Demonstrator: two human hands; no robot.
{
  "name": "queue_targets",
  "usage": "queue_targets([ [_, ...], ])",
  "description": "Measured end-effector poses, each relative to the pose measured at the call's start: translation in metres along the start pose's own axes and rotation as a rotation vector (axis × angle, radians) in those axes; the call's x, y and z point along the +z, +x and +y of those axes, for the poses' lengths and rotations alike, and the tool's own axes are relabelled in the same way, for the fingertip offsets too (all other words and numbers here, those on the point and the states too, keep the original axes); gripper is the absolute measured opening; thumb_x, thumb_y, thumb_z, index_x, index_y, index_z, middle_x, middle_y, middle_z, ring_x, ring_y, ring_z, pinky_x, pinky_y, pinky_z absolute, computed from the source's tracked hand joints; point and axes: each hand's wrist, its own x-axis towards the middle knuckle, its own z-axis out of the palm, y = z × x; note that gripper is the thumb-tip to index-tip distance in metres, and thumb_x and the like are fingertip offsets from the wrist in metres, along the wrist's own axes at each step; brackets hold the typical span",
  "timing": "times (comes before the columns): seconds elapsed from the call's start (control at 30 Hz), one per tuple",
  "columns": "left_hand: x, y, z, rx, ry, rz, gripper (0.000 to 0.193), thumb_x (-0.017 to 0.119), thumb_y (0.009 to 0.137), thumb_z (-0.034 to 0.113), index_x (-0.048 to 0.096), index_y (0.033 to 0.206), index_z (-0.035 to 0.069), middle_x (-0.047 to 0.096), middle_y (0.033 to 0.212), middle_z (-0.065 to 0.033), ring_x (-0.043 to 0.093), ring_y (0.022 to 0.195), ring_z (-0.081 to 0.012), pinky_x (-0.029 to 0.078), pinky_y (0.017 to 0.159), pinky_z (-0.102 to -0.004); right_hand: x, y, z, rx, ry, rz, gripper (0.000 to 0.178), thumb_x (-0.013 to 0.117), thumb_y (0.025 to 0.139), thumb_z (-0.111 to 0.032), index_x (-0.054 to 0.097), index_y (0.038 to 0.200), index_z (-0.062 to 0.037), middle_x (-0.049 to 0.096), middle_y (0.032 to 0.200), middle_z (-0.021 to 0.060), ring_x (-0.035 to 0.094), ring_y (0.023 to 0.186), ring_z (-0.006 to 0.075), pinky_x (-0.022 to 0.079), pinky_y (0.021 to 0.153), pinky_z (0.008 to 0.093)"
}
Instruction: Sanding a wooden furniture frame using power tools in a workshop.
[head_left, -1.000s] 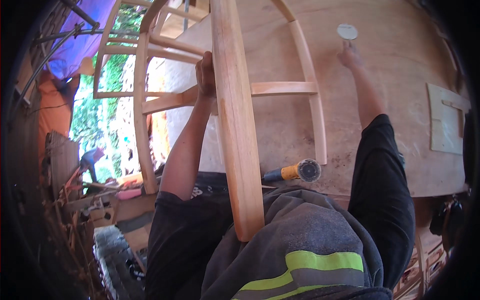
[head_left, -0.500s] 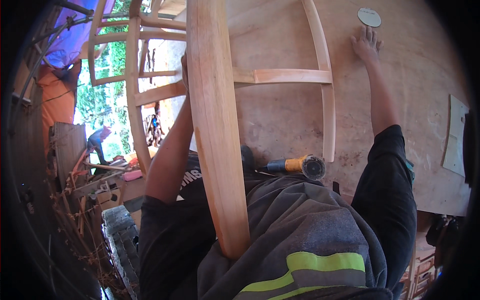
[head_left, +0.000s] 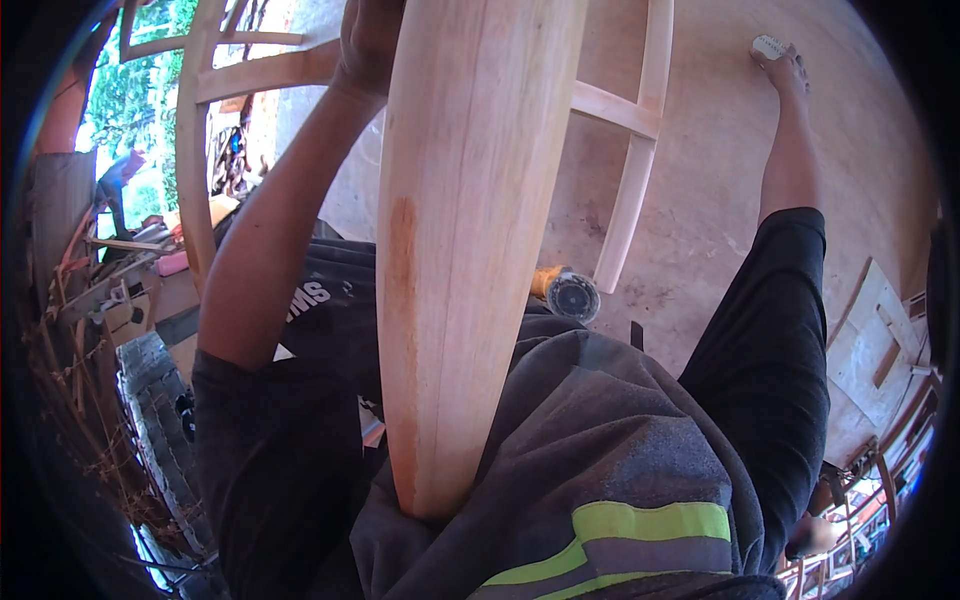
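Observation:
A wooden chair frame (head_left: 470,200) stands tilted before me, its broad, pale, curved member running down to my lap. My left hand (head_left: 372,45) is closed on the frame beside that member, which hides some of its fingers. Out at the far right, my right hand (head_left: 787,70) has its fingers on a round, pale sanding disc (head_left: 769,46) lying at the board. The disc shows tilted between the fingertips. Between the frame and my lap lies a yellow and black angle grinder (head_left: 565,290), its round head facing up.
A large plywood board (head_left: 720,160) spreads beneath the frame and my right arm. Flat pale panels (head_left: 870,340) lie at the right edge. Wood scraps (head_left: 130,260) pile up on the left, where another person (head_left: 118,190) stoops in the background.
My right hand has reached the sanding disc and its fingers have closed on it. The frame's broad member has come nearer and swung over, now covering much of the grinder.

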Motion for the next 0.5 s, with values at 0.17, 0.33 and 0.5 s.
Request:
queue_targets([
  [0.17, 0.001, 0.000, 0.005, 0.024, -0.006, 0.005, 0.049, 0.034, 0.099, 0.045, 0.055, 0.093, 0.002, 0.059, 0.077, -0.0101, 0.054, 0.071, -0.0162, 0.043, 0.063, -0.0351, 0.007, -0.032, 0.004, 0.084, 0.034, 0.252, 0.092, 0.077, 0.067, -0.053, 0.040, 0.139, -0.0088, 0.051, 0.134, 0.0135, 0.048, 0.124, 0.0333, 0.040, 0.101, 0.0425],
  [0.33, 0.004, 0.004, 0.009, 0.064, -0.021, 0.016, 0.049, 0.034, 0.099, 0.046, 0.056, 0.095, 0.002, 0.059, 0.078, -0.0106, 0.055, 0.072, -0.0165, 0.044, 0.064, -0.0351, 0.007, -0.125, 0.008, 0.083, 0.616, 0.484, 0.037, 0.076, 0.074, -0.027, 0.068, 0.103, -0.0059, 0.068, 0.088, 0.0088, 0.063, 0.091, 0.0269, 0.048, 0.086, 0.0369],
  [0.5, 0.007, 0.014, 0.011, 0.115, -0.037, 0.004, 0.050, 0.034, 0.099, 0.046, 0.056, 0.097, 0.002, 0.060, 0.080, -0.0110, 0.056, 0.074, -0.0167, 0.044, 0.065, -0.0352, 0.025, -0.344, 0.001, -0.197, 0.379, 0.770, 0.020, 0.071, 0.075, -0.006, 0.068, 0.094, -0.0074, 0.059, 0.106, 0.0125, 0.057, 0.099, 0.0281, 0.046, 0.090, 0.0354],
])
